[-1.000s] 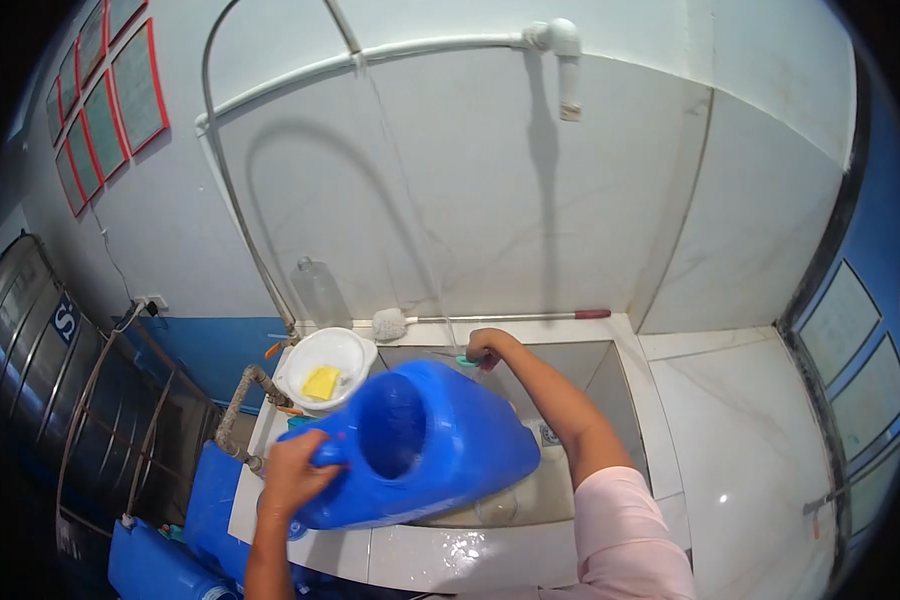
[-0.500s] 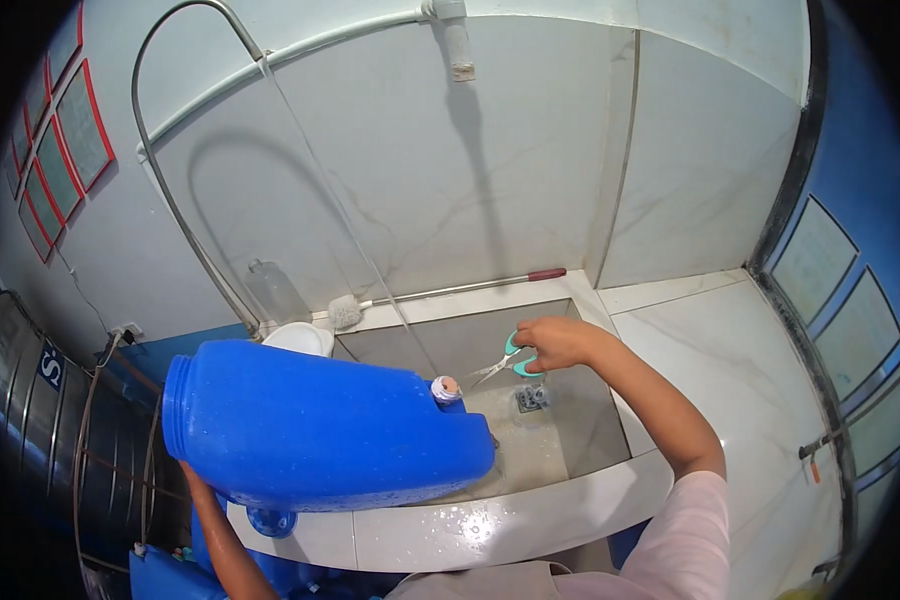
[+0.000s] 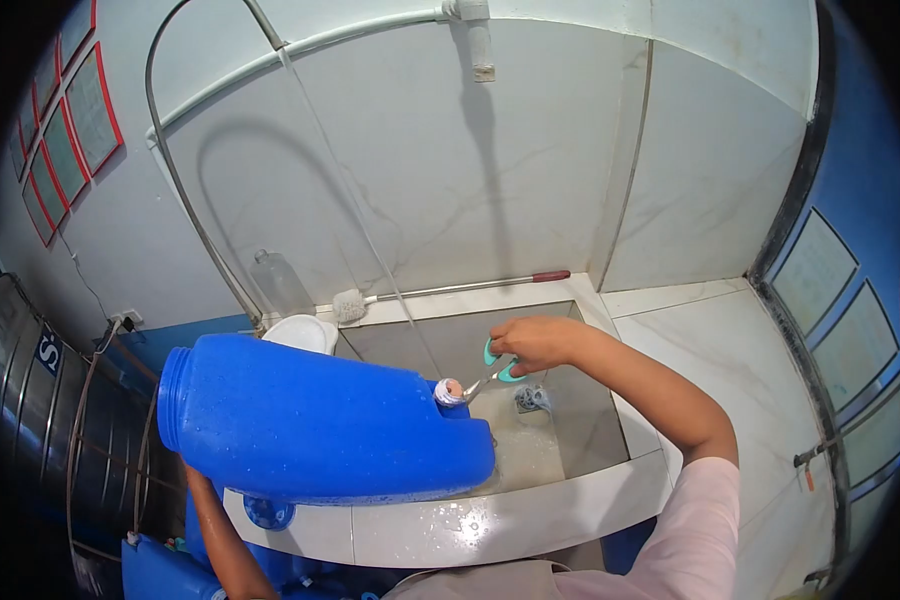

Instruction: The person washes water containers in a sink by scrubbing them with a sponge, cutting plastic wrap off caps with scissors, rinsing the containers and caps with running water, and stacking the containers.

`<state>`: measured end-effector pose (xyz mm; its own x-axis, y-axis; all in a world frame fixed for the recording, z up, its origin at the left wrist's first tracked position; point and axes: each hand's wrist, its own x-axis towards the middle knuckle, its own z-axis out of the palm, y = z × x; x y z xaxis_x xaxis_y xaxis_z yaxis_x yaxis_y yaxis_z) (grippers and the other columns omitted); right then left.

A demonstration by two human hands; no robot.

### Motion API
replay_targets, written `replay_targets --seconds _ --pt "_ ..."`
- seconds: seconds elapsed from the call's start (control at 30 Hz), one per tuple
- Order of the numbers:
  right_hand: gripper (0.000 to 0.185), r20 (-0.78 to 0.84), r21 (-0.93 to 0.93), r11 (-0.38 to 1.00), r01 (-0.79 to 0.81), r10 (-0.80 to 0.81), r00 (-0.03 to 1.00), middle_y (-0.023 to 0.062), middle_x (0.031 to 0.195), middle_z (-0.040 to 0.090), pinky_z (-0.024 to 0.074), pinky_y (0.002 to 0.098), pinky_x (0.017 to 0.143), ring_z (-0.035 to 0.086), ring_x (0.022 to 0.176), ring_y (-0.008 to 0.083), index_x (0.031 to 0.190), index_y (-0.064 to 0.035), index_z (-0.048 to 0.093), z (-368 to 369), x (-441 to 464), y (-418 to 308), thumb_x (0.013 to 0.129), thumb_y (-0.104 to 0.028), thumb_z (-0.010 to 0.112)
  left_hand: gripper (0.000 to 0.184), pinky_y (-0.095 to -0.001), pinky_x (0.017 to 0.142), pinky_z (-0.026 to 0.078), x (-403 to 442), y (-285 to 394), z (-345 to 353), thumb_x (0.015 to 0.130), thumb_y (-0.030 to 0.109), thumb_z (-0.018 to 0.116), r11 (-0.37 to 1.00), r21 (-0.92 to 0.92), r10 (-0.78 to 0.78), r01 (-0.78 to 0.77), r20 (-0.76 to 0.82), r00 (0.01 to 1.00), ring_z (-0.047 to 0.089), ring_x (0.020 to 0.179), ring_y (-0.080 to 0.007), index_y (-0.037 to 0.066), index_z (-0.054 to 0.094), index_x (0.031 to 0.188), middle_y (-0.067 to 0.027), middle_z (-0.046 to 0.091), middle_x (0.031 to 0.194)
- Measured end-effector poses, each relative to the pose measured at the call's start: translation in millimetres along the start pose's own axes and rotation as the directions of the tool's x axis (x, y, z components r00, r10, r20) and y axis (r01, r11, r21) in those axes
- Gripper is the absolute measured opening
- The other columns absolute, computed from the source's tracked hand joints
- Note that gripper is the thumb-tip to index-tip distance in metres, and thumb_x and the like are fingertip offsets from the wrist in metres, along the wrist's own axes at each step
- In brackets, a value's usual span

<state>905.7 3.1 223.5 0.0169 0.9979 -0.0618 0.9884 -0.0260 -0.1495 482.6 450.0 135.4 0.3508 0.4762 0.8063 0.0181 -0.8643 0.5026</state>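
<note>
Left hand: hidden behind the blue can (image 3: 320, 420), grip cannot be told; forearm (image 3: 220, 530) apparently bracing it.
Blue can: tipped over the sink's (image 3: 592, 400) left, spout (image 3: 451, 391) facing right, seemingly towards the scissors (image 3: 511, 373).
Right hand (image 3: 535, 342): grip pinching scissors handles, blades at spout.
Far side: 1 water stream (image 3: 378, 250), 1 brush (image 3: 350, 307); can partly blocks 1 bowl (image 3: 303, 330).

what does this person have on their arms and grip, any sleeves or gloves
The right grip is a bare hand, no glove. A short, pale pink sleeve covers the right upper arm. The left forearm is bare where it shows; the left grip is hidden.
</note>
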Motion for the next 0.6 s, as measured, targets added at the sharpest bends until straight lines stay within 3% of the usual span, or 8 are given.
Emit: replay_targets --seconds 0.07,0.27,0.33,0.43,0.6 --pt "0.035 0.0 0.007 0.997 0.083 -0.083 0.997 0.0089 0.095 0.057 0.0478 0.0403 0.075 0.058 0.092 0.0278 0.098 -0.0026 0.061 3 6 -4 0.07 -0.02 0.071 0.015 -0.0301 0.048 0.037 0 -1 0 0.079 0.011 0.051 1.0 -0.005 -0.003 0.003 0.003 1.0 0.047 0.053 -0.0114 -0.003 0.055 0.074 -0.0057 0.051 0.059" --pt "0.021 0.123 -0.247 0.969 -0.003 0.034 0.992 0.0108 0.075 0.061 0.0496 0.0428 0.062 0.062 0.072 0.0305 0.078 -0.0048 0.064 13 -11 -42 0.072 -0.024 0.065 0.015 -0.0299 0.048 0.037 3 -4 3 0.079 0.01 0.051 1.0 -0.02 -0.005 0.006 0.008 1.0 0.047 0.053 -0.0109 -0.003 0.055 0.073 -0.0055 0.051 0.059" --pt "0.018 -0.049 -0.209 0.976 -0.062 0.053 0.997 0.0114 0.061 0.061 0.0496 0.0416 0.057 0.062 0.06 0.0321 0.06 -0.0046 0.063 27 -20 -53 0.066 -0.021 0.065 0.015 -0.0299 0.048 0.037 6 -5 5 0.079 0.01 0.051 1.0 -0.024 -0.004 0.005 0.012 1.0 0.047 0.053 -0.0108 -0.003 0.055 0.073 -0.0055 0.051 0.059" --pt "0.02 -0.178 -0.191 0.971 -0.146 0.112 0.978 0.0112 0.061 0.061 0.0492 0.0415 0.056 0.062 0.059 0.0314 0.064 -0.0032 0.063 63 -14 -49 0.068 -0.022 0.064 0.015 -0.0298 0.048 0.037 13 -5 8 0.08 0.01 0.051 0.999 -0.043 0.001 0.0 0.024 1.0 0.047 0.054 -0.0105 -0.003 0.055 0.073 -0.0054 0.051 0.059" --pt "0.022 -0.229 -0.106 0.986 -0.131 0.104 0.968 0.0136 0.064 0.061 0.0492 0.0414 0.058 0.062 0.064 0.0322 0.073 -0.0033 0.061 60 -23 -38 0.073 -0.026 0.063 0.016 -0.0297 0.048 0.037 22 -1 11 0.08 0.01 0.05 0.998 -0.054 0.012 -0.009 0.042 0.999 0.048 0.054 -0.0102 -0.003 0.055 0.073 -0.0052 0.051 0.059"
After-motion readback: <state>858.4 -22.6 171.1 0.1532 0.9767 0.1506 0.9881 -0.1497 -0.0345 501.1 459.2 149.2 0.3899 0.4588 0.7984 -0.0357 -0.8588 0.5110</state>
